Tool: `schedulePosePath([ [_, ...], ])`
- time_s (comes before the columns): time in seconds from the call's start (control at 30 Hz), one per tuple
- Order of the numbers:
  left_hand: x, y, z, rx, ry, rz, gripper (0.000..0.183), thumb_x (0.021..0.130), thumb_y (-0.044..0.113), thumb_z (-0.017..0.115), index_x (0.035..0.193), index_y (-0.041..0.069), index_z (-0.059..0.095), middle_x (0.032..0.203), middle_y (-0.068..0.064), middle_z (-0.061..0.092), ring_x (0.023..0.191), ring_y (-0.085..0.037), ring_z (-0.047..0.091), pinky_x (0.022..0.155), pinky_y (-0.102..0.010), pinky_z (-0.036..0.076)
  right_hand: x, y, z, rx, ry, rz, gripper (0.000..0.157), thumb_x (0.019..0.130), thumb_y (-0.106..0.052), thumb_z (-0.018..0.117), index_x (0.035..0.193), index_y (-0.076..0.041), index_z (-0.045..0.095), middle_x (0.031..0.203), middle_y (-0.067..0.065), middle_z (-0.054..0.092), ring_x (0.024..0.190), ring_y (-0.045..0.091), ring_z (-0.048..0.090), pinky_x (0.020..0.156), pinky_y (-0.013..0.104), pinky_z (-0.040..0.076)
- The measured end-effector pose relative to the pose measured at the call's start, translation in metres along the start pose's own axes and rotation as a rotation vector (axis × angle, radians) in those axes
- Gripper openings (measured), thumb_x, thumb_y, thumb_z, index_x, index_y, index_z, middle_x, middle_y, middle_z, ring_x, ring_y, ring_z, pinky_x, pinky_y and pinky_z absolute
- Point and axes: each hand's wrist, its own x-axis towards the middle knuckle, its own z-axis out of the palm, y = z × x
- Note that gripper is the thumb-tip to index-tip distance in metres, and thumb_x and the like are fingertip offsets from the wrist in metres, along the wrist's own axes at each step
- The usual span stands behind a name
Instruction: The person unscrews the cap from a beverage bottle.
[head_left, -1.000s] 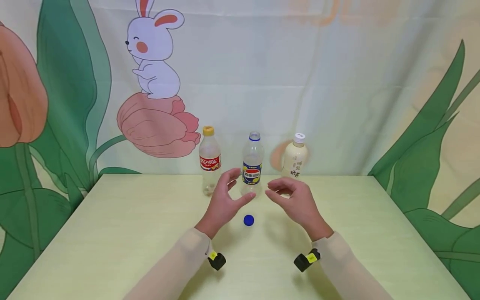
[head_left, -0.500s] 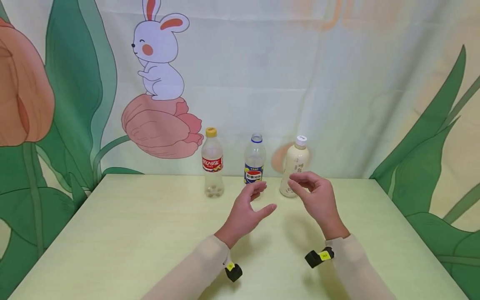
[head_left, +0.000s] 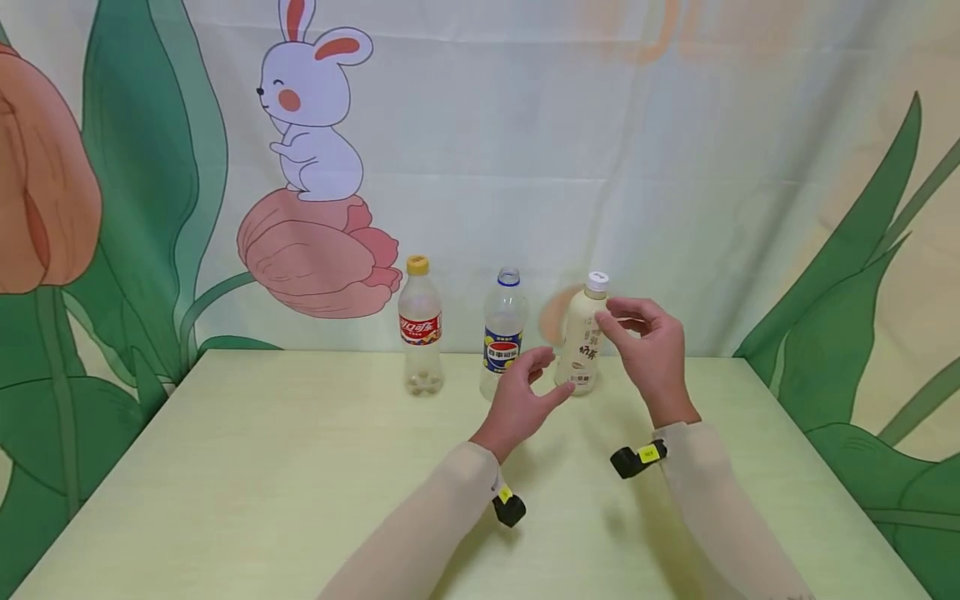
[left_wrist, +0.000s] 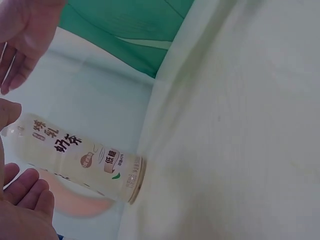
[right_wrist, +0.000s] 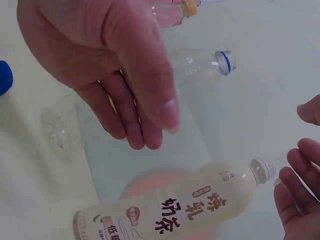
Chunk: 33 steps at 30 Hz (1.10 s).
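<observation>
A cream-coloured milk tea bottle (head_left: 582, 346) with a white cap stands upright at the right of a row on the table. My right hand (head_left: 654, 354) is raised at its right side, fingers loosely bent and holding nothing; whether it touches the bottle I cannot tell. Low in front of the bottle, my left hand (head_left: 525, 402) spreads thumb and fingers with nothing between them. In the left wrist view, the bottle (left_wrist: 85, 157) shows beyond the left thumb and fingers. An uncapped clear Pepsi bottle (head_left: 504, 333) stands left of it, its base partly behind my left hand.
A clear Coca-Cola bottle (head_left: 420, 362) with a yellow cap stands at the left of the row. A blue bottle cap (right_wrist: 4, 78) lies on the table, hidden in the head view behind my left arm. A printed cloth (head_left: 480, 150) hangs behind the table.
Both hands have moved right, toward the milk tea bottle. My right hand has also risen beside it. The blue cap has gone from sight in the head view; the bottles stand where they were.
</observation>
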Motion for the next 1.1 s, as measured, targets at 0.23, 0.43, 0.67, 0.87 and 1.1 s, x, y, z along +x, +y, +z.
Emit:
schedulePosePath([
  [0.23, 0.021, -0.006, 0.016, 0.014, 0.036, 0.005, 0.065, 0.094, 0.023, 0.076, 0.148, 0.002, 0.046, 0.147, -0.017, 0.054, 0.137, -0.032, 0.052, 0.119, -0.040, 0.043, 0.024, 0.004, 0.000, -0.001, 0.065, 0.003, 0.049, 0.088, -0.035, 0.082, 0.123, -0.003, 0.070, 0.124, 0.013, 0.070, 0.105, 0.020, 0.062, 0.090, 0.022, 0.051],
  [0.43, 0.032, -0.011, 0.029, 0.006, 0.050, -0.041, 0.069, 0.094, 0.024, 0.076, 0.151, 0.003, 0.042, 0.150, -0.015, 0.050, 0.139, -0.033, 0.049, 0.119, -0.044, 0.042, 0.040, 0.008, 0.000, -0.012, 0.077, 0.042, 0.051, 0.086, -0.036, 0.083, 0.124, -0.004, 0.069, 0.128, 0.014, 0.069, 0.108, 0.027, 0.062, 0.090, 0.023, 0.051],
  [0.67, 0.047, -0.013, 0.038, 0.044, 0.059, -0.086, 0.076, 0.092, 0.029, 0.078, 0.154, 0.010, 0.037, 0.154, -0.010, 0.046, 0.143, -0.029, 0.045, 0.121, -0.048, 0.038, 0.052, 0.014, 0.002, -0.014, 0.049, 0.089, 0.058, 0.085, -0.040, 0.083, 0.128, -0.005, 0.066, 0.133, 0.013, 0.066, 0.119, 0.031, 0.059, 0.091, 0.028, 0.051],
  [0.87, 0.063, -0.011, 0.044, 0.072, 0.039, -0.069, 0.079, 0.093, 0.029, 0.078, 0.155, 0.013, 0.033, 0.151, -0.008, 0.047, 0.138, -0.027, 0.049, 0.120, -0.046, 0.040, 0.059, 0.022, 0.005, -0.026, 0.013, 0.118, 0.060, 0.084, -0.043, 0.084, 0.128, -0.007, 0.068, 0.130, 0.008, 0.068, 0.117, 0.025, 0.059, 0.087, 0.025, 0.051],
  [1.1, 0.074, -0.004, 0.050, 0.030, 0.052, -0.087, 0.081, 0.091, 0.022, 0.080, 0.155, 0.015, 0.032, 0.149, -0.009, 0.050, 0.134, -0.029, 0.053, 0.116, -0.048, 0.043, 0.064, 0.025, 0.007, -0.038, 0.001, 0.128, 0.058, 0.083, -0.046, 0.083, 0.127, -0.010, 0.069, 0.127, 0.006, 0.068, 0.117, 0.023, 0.060, 0.087, 0.025, 0.051],
])
